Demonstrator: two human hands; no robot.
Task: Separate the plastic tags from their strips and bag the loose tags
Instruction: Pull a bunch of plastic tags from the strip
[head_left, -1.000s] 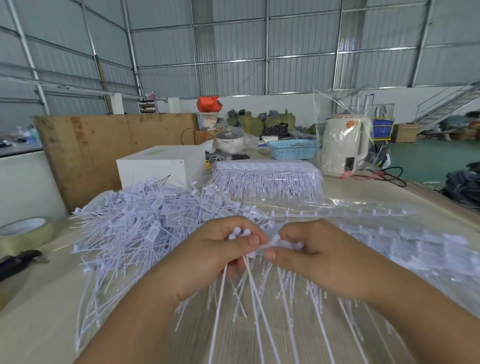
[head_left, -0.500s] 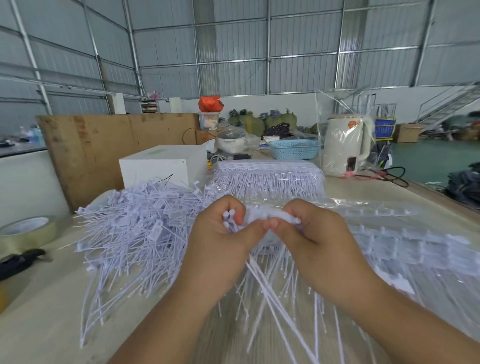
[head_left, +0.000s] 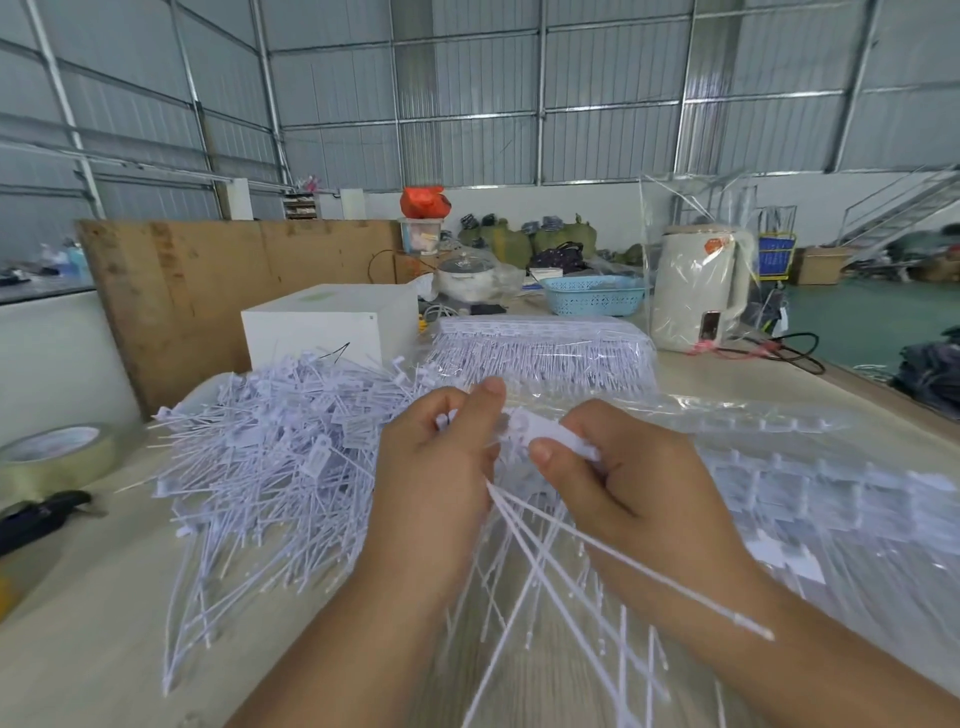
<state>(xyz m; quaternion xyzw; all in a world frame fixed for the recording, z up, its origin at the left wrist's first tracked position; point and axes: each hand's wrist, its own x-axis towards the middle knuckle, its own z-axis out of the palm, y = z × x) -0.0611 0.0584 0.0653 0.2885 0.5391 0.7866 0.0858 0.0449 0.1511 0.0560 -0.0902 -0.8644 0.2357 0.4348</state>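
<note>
Left hand (head_left: 441, 467) grips a bunch of tags (head_left: 524, 525) by their heads, right hand (head_left: 613, 467) pinches the white strip (head_left: 563, 440) beside it, loose pile (head_left: 270, 441) further left.

Corrugated metal walls (head_left: 467, 104) on steel framing enclose a daylit hall. A green floor (head_left: 857, 322) spreads at 3 o'clock beneath a metal staircase (head_left: 904, 208). A plywood board (head_left: 234, 280) stands at 10 o'clock behind the pale wooden table (head_left: 93, 597).

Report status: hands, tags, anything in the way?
Left hand grips separated tags. Right hand pinches white strip. Loose tags piled left, unbagged. Nothing in the way.
</note>
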